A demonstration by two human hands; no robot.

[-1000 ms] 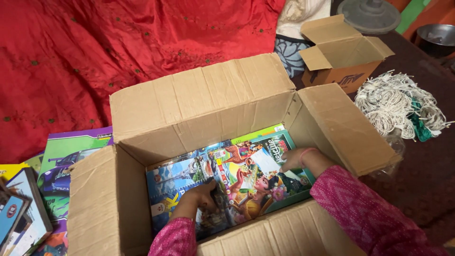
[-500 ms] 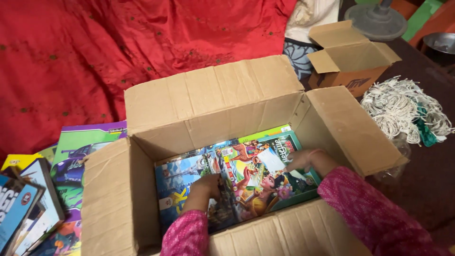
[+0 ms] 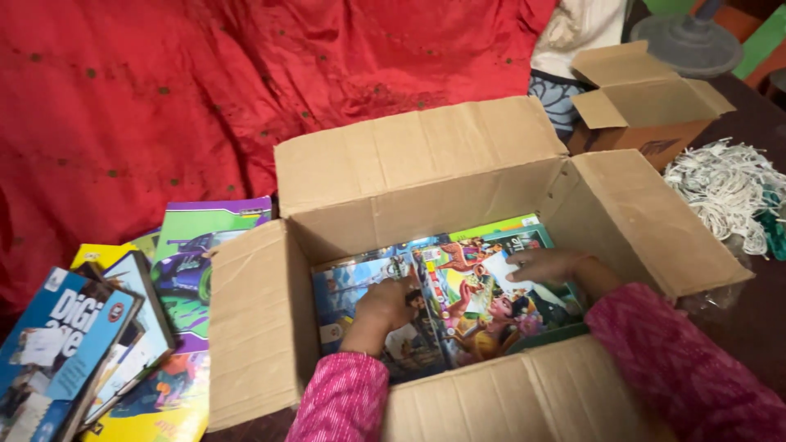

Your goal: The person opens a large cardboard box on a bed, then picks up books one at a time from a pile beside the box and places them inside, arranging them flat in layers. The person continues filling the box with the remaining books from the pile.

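A large open cardboard box (image 3: 409, 155) stands in front of me with colourful picture books (image 3: 483, 303) lying flat on its bottom. Both my arms, in pink sleeves, reach down into it. My left hand (image 3: 385, 303) rests with curled fingers on the left edge of the top book, over a darker book beneath. At the book's upper right corner my right hand (image 3: 547, 263) presses flat, next to a small white label. Neither book is lifted off the stack.
A pile of colourful books (image 3: 123, 344) lies left of the box on a red cloth (image 3: 164, 98). A smaller open cardboard box (image 3: 647, 106) stands at the back right, with a bundle of white cord (image 3: 725, 192) beside it and a grey round base (image 3: 688, 41) behind.
The view has shifted so the box sits further right and the book pile at the left shows more. Both hands stay on the books inside, barely moved.
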